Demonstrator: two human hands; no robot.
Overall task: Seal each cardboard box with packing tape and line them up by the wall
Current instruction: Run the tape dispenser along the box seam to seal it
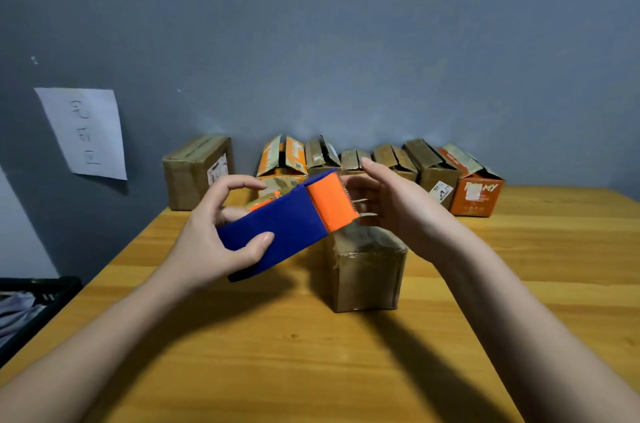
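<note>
Left hand [221, 232] grips blue-and-orange plastic tape dispenser [287, 222], held above small brown cardboard box [367, 270] mid-table on the wooden table [242, 353]. Right hand [394, 208], fingers relaxed, at the dispenser's serrated end; contact unclear.

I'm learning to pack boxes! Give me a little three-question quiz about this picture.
1. True or false: the left hand grips the blue and orange tape dispenser.
2. Where does the nearest cardboard box stand: A) against the wall, B) mid-table under the dispenser, C) on the floor?
3. What is stuck on the wall at the left?

Key: 1 true. 2 B. 3 A sheet of paper with handwriting.
</note>
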